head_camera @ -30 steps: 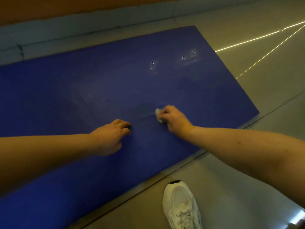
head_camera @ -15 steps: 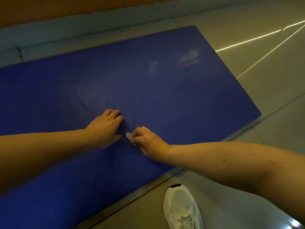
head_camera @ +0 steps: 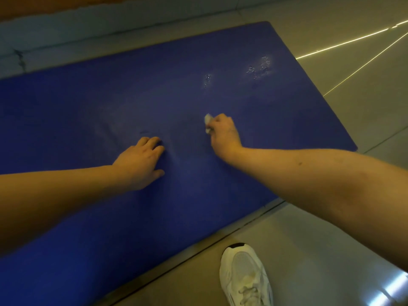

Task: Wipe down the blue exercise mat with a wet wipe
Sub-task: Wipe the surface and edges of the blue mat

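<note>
The blue exercise mat (head_camera: pixel 110 96) lies flat on the floor and fills most of the view. My right hand (head_camera: pixel 224 134) grips a small bunched white wet wipe (head_camera: pixel 208 123) and holds it against the middle of the mat. My left hand (head_camera: pixel 141 161) rests on the mat just left of it, fingers bent at the tips, holding nothing. Two patches of whitish wet marks (head_camera: pixel 260 67) sit on the far right part of the mat, beyond the wipe.
A grey tiled floor (head_camera: pixel 342 107) surrounds the mat, with a low wall base (head_camera: pixel 88 21) along the far side. My white sneaker (head_camera: pixel 245 277) stands on the tiles just off the mat's near edge. Thin bright light lines cross the floor at the upper right.
My right hand has swept the wipe away from me and to the right, after pulling it close to my left hand half a second ago. My left hand has stayed in place.
</note>
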Demonstrator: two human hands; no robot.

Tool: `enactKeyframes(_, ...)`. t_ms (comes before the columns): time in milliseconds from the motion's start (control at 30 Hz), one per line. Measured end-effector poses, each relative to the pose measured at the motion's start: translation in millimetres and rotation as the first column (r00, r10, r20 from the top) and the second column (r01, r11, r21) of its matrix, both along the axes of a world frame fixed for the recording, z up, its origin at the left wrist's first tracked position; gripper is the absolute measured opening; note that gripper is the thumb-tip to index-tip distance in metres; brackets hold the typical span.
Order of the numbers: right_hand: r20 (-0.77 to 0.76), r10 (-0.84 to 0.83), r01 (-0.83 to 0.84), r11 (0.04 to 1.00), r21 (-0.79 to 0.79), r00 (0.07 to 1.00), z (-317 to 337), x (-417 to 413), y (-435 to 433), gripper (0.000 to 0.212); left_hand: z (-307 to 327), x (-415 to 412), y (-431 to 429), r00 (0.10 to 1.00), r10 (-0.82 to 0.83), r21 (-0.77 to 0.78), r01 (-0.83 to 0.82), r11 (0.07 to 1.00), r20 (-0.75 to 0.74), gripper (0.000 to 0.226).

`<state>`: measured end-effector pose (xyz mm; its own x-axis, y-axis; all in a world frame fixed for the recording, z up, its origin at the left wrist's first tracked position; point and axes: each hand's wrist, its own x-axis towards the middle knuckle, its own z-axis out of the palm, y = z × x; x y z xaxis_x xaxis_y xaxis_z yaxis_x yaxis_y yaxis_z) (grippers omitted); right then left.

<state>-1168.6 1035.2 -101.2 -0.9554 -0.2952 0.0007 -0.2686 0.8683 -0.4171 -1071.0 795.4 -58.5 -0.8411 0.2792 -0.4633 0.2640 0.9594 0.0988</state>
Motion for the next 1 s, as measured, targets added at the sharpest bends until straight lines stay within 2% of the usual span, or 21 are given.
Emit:
enactKeyframes(100,-0.054,0.281,-0.286,0.946,-0.155,0.958,-13,47,-27,0.021,-2,-9,-1,0.999,0.026,0.009,-0.025,1.000,-0.037,0.071)
enactKeyframes(200,-0.047,0.582,-0.583,0.803,-0.126,0.812,-13,64,-35,0.020,-2,-18,-4,0.995,0.072,0.034,-0.070,0.997,-0.067,0.069)
enactKeyframes(267,-0.087,0.643,-0.649,0.756,-0.082,0.760,-9,40,-31,0.023,-3,-23,-6,0.994,0.096,0.050,-0.093,0.994,-0.059,0.071)
enactKeyframes(333,-0.192,0.572,-0.581,0.814,0.007,0.798,-3,3,-18,0.024,-3,-28,-7,0.993,0.107,0.056,-0.103,0.993,-0.056,0.075)
enactKeyframes(367,-0.208,0.475,-0.475,0.878,0.054,0.855,-2,-19,-12,0.030,-4,-30,-9,0.992,0.114,0.054,-0.112,0.992,-0.048,0.077)
enactKeyframes(433,-0.080,0.170,-0.158,0.977,0.144,0.982,9,-53,4,0.029,-6,-32,-10,0.991,0.124,0.050,-0.122,0.991,-0.048,0.079)
enactKeyframes(500,-0.009,-0.033,0.034,0.982,0.184,0.999,10,-76,14,0.020,-7,-35,-12,0.989,0.138,0.051,-0.136,0.989,-0.052,0.079)
enactKeyframes(533,-0.011,-0.062,0.063,0.978,0.201,0.998,10,-79,12,0.016,-8,-37,-13,0.988,0.145,0.056,-0.142,0.988,-0.058,0.078)
enactKeyframes(567,-0.031,-0.066,0.071,0.980,0.184,0.997,13,-74,6,0.014,-8,-40,-13,0.986,0.151,0.064,-0.147,0.987,-0.065,0.078)
enactKeyframes(633,-0.083,-0.063,0.069,0.995,0.066,0.995,8,-53,-13,0.022,-9,-45,-15,0.982,0.170,0.076,-0.164,0.984,-0.079,0.076)
enactKeyframes(667,-0.111,-0.017,0.019,1.000,0.015,0.994,3,-38,-26,0.025,-10,-49,-16,0.980,0.178,0.080,-0.172,0.982,-0.085,0.076)
enactKeyframes(733,0.006,0.110,-0.107,0.977,-0.184,0.994,-9,-2,-54,0.024,-11,-57,-18,0.974,0.202,0.090,-0.194,0.977,-0.099,0.076)
enactKeyframes(867,0.056,0.449,-0.432,0.882,-0.187,0.892,-15,35,-76,0.022,-13,-72,-23,0.966,0.242,0.081,-0.235,0.969,-0.093,0.083)
enactKeyframes(933,0.053,0.501,-0.489,0.859,-0.152,0.864,-11,25,-72,0.022,-13,-78,-25,0.964,0.261,0.067,-0.258,0.964,-0.049,0.088)
enactKeyframes(1000,0.043,0.451,-0.444,0.888,-0.115,0.891,-6,5,-64,0.012,-12,-79,-24,0.961,0.276,0.049,-0.275,0.960,-0.021,0.090)
